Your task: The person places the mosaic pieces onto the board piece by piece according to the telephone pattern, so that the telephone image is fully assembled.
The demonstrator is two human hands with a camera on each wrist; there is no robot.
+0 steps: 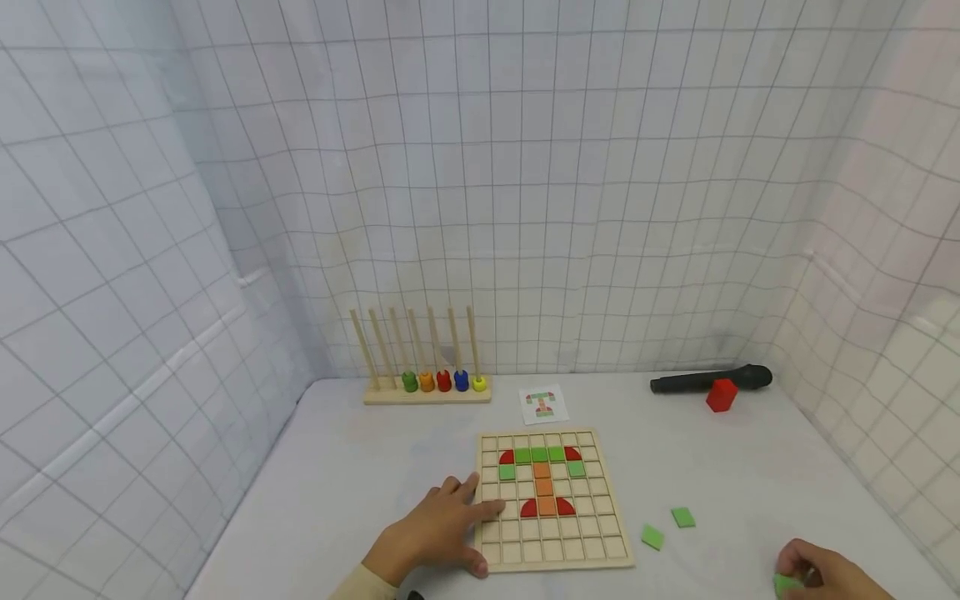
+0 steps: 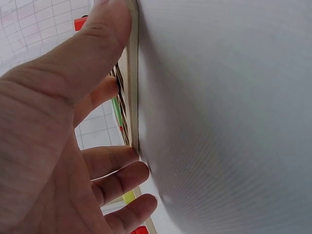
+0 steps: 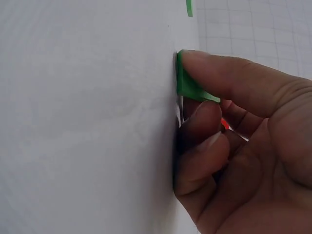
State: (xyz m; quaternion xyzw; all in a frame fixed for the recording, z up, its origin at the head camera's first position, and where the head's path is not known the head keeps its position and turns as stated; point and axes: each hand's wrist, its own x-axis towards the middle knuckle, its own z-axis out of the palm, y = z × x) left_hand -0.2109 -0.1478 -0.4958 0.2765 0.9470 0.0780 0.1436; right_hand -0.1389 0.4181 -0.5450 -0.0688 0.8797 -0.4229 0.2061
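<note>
The wooden grid board (image 1: 510, 552) lies flat on the table, with green, orange and red tiles set in a T-like figure. My left hand (image 1: 442, 527) rests at the board's left edge with its fingers spread; the index finger reaches over the grid and the thumb touches the near-left corner. In the left wrist view the thumb (image 2: 92, 48) lies along the board's edge (image 2: 134, 97). At the lower right, my right hand (image 1: 828, 575) pinches a green square tile (image 3: 192, 87) between thumb and fingers, low over the table. Two loose green tiles (image 1: 652, 537) lie between board and right hand.
A pattern card (image 1: 543, 405) showing a similar figure lies behind the board. A wooden peg stand (image 1: 427, 397) with coloured beads stands at back left. A black microphone (image 1: 697, 381) and a red block (image 1: 722, 395) lie at back right. Grid-patterned walls surround the table.
</note>
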